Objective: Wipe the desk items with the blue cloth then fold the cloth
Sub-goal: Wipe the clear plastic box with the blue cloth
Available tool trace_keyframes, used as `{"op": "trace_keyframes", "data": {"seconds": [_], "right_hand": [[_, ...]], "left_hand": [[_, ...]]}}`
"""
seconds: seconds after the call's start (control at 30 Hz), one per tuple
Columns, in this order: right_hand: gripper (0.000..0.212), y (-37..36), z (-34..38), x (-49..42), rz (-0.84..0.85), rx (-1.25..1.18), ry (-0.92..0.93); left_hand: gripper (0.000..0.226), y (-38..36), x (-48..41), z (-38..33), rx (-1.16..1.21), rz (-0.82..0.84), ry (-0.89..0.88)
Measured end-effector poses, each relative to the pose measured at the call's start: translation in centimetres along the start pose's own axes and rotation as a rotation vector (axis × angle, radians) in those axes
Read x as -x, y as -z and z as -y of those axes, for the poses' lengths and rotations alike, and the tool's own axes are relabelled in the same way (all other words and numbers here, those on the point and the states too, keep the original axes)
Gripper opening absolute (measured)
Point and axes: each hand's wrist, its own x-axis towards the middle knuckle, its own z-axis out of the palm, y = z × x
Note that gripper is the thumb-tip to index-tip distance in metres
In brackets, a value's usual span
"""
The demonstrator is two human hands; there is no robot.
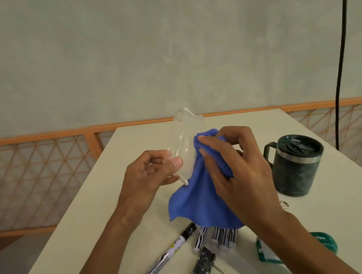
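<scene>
the left hand (150, 172) grips a clear bottle (185, 133) above the table (89, 222). thumb and curled fingers pinch its lower end, so the body sticks up and away past the fingers, and the small white nozzle (184, 180) points down just below the thumb. the right hand (234, 166) clutches the blue cloth (197, 200), fingers curled round a bunched part and pressing it against the bottle's right side. the rest of the cloth hangs loose below both hands, its lower edge hiding the far ends of a few markers (224, 236) lying on the table (how many, i cannot tell). one marker (168, 255) lies uncovered to their left, and a black clip (204, 265) lies just nearer than them. a dark lidded mug (296, 166) stands right of the right hand, near it but apart. a green thing (322, 242) lies partly hidden behind the right forearm.
</scene>
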Motion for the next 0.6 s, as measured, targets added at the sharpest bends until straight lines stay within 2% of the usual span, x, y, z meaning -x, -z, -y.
{"op": "trace_keyframes", "data": {"seconds": [0.23,0.37,0.6], "right_hand": [[0.031,-0.3,-0.8,-0.1,-0.062,0.088,0.004],[0.032,-0.4,-0.3,-0.1,-0.058,0.095,0.001],[0.034,-0.2,-1.4,-0.1,-0.012,0.080,-0.103]], "left_hand": [[0.068,-0.3,0.1,0.5,-0.179,0.017,-0.051],[0.068,-0.4,0.2,0.4,-0.202,0.011,-0.065],[0.063,0.0,0.2,-0.2,-0.028,-0.015,-0.069]]}}
